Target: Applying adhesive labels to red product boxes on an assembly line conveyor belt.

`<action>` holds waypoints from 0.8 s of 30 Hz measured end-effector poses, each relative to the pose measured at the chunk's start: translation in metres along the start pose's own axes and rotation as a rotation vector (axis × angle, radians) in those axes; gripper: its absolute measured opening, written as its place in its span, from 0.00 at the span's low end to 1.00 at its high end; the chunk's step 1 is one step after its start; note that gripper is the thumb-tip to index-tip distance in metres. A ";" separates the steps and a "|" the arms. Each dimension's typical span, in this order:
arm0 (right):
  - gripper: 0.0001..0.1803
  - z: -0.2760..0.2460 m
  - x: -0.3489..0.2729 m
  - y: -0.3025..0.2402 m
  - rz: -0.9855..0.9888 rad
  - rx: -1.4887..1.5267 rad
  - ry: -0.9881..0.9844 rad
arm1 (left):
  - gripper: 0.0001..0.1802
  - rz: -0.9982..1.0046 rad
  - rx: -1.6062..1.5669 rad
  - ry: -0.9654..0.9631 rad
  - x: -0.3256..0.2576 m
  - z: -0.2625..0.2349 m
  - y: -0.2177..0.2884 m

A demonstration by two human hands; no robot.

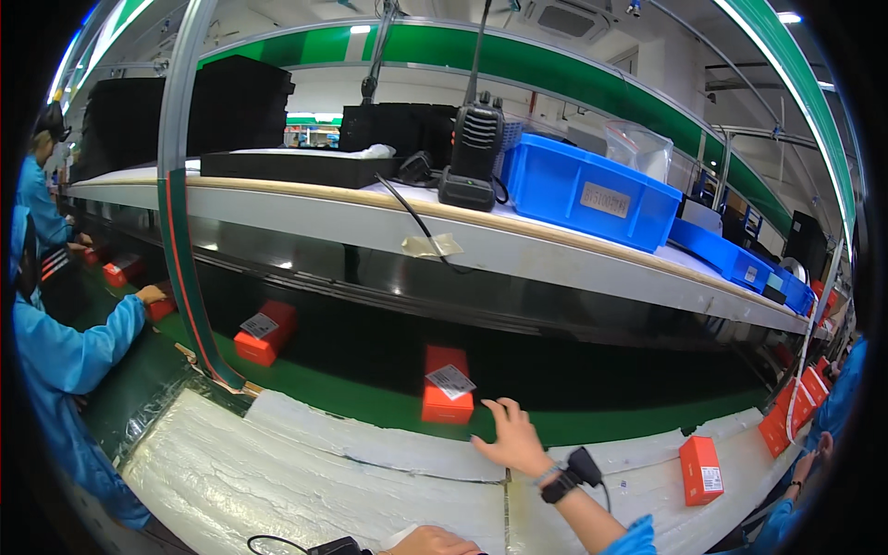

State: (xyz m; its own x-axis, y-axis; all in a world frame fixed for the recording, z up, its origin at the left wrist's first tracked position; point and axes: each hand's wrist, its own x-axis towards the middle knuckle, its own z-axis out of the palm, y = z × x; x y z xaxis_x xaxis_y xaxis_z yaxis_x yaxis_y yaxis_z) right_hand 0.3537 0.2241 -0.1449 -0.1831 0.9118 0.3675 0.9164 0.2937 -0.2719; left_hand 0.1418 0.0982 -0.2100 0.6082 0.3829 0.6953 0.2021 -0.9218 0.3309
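My right hand (pixel 513 441) reaches over the near edge of the conveyor belt, fingers apart and holding nothing. Just beyond its fingertips, to the left, a red box (pixel 446 361) with a white label (pixel 450 381) rests on the green belt. A small gap shows between hand and box. A black device with a cable (pixel 583 465) is strapped at my right wrist. My left hand (pixel 433 541) is low at the bottom edge, over the wrapped white worktop (pixel 324 490). Its fingers are mostly cut off by the frame, so its grip is hidden.
Another red box (pixel 700 470) stands on the worktop at right; more red boxes (pixel 264 333) ride the belt. A metal post (pixel 173 139) rises at left. The shelf above holds a two-way radio (pixel 474 153) and blue bins (pixel 592 190). Co-workers' sleeves (pixel 74 347) show at both sides.
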 end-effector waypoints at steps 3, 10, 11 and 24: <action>0.45 0.038 0.047 -0.037 0.146 -0.091 -0.039 | 0.19 -0.099 0.068 -0.079 -0.006 0.005 -0.002; 0.37 0.068 0.073 -0.031 0.268 -0.271 0.098 | 0.28 -0.304 0.031 -0.139 0.002 0.002 0.002; 0.36 0.062 0.068 -0.032 0.246 -0.242 0.131 | 0.26 -0.359 0.046 -0.159 0.002 0.000 0.002; 0.36 -0.065 -0.159 -0.113 0.348 0.069 -0.078 | 0.11 -0.799 -0.442 0.091 0.009 -0.001 -0.010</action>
State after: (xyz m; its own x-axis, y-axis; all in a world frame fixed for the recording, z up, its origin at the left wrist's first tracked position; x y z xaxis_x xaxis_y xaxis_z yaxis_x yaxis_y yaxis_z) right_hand 0.3022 0.0271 -0.1143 0.1067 0.9789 0.1746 0.9030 -0.0219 -0.4291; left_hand 0.1450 0.1108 -0.2066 0.3475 0.9169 0.1962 0.2127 -0.2808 0.9359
